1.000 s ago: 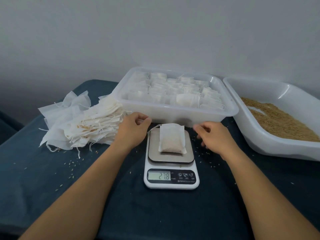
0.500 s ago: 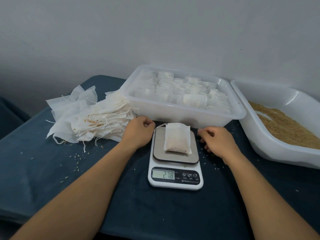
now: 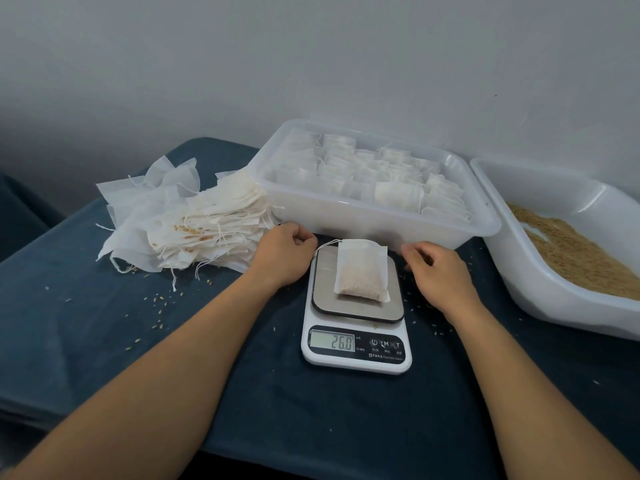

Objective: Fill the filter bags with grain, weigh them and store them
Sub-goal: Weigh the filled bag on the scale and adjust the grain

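**Filled bag on the scale, a hand at either side**

A small white fabric filter bag filled with grain (image 3: 361,270) lies flat on the brushed steel platform of a white digital kitchen scale (image 3: 356,348), whose display reads 26.0. The bag's thin string trails off the platform's far left corner toward the left hand (image 3: 282,254). That hand rests on the dark blue cloth-covered table (image 3: 104,341) just beside the scale's left edge, fingers curled in; whether they pinch the string cannot be told. The right hand (image 3: 438,271) sits just beside the scale's right edge, fingers loosely curled and holding nothing.

Directly behind the scale, close to both hands, stands a translucent rectangular plastic box (image 3: 346,216) packed with rows of filled bags. To its right, nearly touching it, a white glossy plastic tub (image 3: 540,292) with sloped walls holds loose tan grain (image 3: 571,251). On the left, a fanned stack of flat, empty white filter bags (image 3: 183,223) with dangling strings abuts the box's corner. Stray kernels dot the cloth around the scale. The near stretch of table, between and in front of the forearms, is open cloth.
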The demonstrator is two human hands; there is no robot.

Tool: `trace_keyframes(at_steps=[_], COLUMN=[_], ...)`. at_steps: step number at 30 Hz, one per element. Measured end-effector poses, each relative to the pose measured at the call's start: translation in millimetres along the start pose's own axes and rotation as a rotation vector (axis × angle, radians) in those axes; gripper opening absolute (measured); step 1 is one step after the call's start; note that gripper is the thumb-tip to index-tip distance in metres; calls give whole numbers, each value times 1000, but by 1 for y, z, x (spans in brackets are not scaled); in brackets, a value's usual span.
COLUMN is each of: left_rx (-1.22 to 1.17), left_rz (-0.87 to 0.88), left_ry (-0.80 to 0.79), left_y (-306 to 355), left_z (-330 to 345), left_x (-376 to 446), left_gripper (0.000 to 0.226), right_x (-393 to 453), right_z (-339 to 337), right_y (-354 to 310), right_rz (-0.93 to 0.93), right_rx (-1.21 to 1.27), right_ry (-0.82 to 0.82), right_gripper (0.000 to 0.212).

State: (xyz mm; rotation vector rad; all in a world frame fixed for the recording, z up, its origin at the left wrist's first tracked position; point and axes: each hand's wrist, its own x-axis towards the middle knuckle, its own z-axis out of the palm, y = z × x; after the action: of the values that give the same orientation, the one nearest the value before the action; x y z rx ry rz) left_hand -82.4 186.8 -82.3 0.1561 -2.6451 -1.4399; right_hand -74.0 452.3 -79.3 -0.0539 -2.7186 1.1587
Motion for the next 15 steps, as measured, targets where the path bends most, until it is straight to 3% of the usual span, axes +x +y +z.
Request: trace_keyframes(at_steps=[15], left_rx=[-83], left_rz=[-38], left_ry=[-18], left_y=[0], left_z=[0], left_x=[1], left_gripper=[14], right_x=[-3], right_z=[-1], right_y=[-8], right_rz=[-41], right_rx=[48], right_ry=[-15], right_gripper=[29])
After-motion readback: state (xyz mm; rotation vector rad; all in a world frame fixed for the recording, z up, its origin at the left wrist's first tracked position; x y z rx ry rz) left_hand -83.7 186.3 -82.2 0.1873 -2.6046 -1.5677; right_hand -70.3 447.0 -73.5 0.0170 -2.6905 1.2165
